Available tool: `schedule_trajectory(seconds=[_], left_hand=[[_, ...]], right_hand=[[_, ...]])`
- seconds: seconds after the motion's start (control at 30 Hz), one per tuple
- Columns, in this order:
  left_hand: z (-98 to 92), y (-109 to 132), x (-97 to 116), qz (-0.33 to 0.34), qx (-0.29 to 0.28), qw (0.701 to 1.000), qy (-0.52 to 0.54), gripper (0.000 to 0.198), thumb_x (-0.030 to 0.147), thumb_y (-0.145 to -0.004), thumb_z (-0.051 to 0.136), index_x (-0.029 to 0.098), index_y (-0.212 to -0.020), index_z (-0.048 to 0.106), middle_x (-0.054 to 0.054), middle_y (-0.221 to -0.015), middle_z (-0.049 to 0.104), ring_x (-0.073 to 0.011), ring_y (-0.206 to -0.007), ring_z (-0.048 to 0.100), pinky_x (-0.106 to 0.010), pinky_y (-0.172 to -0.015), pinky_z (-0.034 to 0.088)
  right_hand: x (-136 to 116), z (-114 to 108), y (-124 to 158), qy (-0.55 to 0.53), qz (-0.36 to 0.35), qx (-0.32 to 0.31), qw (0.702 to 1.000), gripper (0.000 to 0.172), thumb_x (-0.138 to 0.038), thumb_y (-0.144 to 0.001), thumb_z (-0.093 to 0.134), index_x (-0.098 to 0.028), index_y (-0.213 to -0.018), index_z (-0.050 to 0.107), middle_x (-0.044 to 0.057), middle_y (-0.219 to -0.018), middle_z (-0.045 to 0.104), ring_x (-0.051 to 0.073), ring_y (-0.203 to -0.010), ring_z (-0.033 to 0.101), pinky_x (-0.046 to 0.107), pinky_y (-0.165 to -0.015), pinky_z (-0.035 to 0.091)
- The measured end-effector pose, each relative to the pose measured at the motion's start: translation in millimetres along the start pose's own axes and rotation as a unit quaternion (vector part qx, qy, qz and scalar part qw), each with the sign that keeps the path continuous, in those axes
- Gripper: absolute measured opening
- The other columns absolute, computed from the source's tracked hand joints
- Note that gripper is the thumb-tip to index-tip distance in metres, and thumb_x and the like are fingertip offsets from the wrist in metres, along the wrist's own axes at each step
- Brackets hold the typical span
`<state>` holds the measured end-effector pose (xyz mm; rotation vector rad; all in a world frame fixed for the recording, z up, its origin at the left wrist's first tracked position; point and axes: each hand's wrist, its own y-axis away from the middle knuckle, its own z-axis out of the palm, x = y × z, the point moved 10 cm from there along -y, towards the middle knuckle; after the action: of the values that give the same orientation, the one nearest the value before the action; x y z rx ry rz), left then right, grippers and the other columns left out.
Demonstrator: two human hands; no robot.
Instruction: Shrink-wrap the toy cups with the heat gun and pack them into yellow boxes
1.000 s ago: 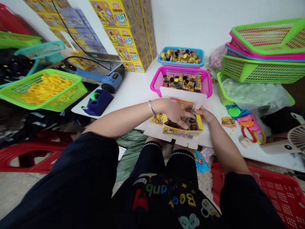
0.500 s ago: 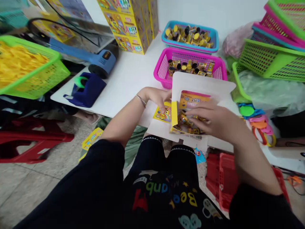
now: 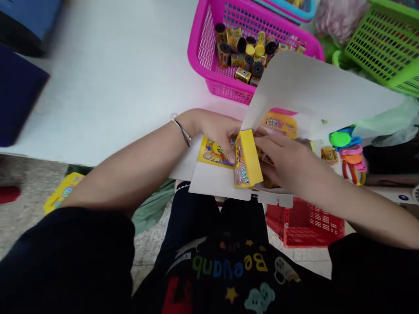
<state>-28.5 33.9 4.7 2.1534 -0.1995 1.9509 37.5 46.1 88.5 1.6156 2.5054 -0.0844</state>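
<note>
A yellow printed cardboard box (image 3: 251, 159) stands at the table's front edge with its white lid flap (image 3: 294, 83) raised. Small gold-wrapped cylinders lie inside it, mostly covered by my hand. My left hand (image 3: 218, 131) grips the box's left side, its thumb in front and its other fingers hidden behind. Over the box's opening, my right hand (image 3: 288, 159) reaches in with fingers stretched out; their tips are partly hidden. A flat printed yellow card or panel (image 3: 212, 152) lies beside the box, under my left hand. Behind the box is a pink basket (image 3: 198, 50) of small gold and black cylinders (image 3: 242, 75).
Right of the box lie coloured bands (image 3: 352, 157) and one loose gold cylinder (image 3: 329, 155). Green baskets (image 3: 382, 48) and a clear plastic bag (image 3: 393, 126) stand at right. A red crate (image 3: 314, 224) sits on the floor. Dark blue tape dispenser (image 3: 19, 96) at left.
The view has moved closer to the table. My right hand has gone lower into the box, and the box's left side now faces me more. My left hand stays at that side.
</note>
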Motion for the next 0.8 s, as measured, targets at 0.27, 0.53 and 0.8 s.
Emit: schedule_trajectory(seconds=[0.27,0.53,0.8], left_hand=[[2.3,2.5,-5.5,-0.013,-0.005,1.0,0.009,0.04,0.029,-0.066,0.088,0.014,-0.1,0.073,-0.002,-0.107,0.079,-0.026,-0.113,0.07,-0.035,-0.101,0.057],[-7.2,2.6,-15.3,-0.048,0.023,0.999,-0.008,0.048,0.026,-0.065,0.088,0.011,-0.107,0.069,-0.008,-0.11,0.079,-0.0268,-0.117,0.068,-0.037,-0.103,0.055],[-6.7,1.4,-7.9,-0.035,0.02,0.999,-0.036,0.063,0.04,-0.062,0.095,0.011,-0.111,0.069,-0.009,-0.123,0.075,-0.0274,-0.127,0.061,-0.035,-0.108,0.052]], right_hand=[[18.9,18.8,4.3,0.012,0.028,-0.048,0.998,0.045,-0.01,-0.094,0.05,-0.02,-0.138,0.058,0.013,-0.134,0.068,0.028,-0.117,0.07,0.047,-0.097,0.061],[22.4,41.5,4.7,0.014,0.054,-0.089,0.994,0.038,-0.007,-0.092,0.053,-0.016,-0.128,0.061,0.014,-0.128,0.066,0.027,-0.114,0.068,0.043,-0.096,0.059],[18.6,24.3,11.3,-0.02,0.042,-0.047,0.998,0.03,-0.025,-0.096,0.059,-0.018,-0.124,0.066,0.012,-0.121,0.066,0.025,-0.106,0.067,0.038,-0.088,0.058]])
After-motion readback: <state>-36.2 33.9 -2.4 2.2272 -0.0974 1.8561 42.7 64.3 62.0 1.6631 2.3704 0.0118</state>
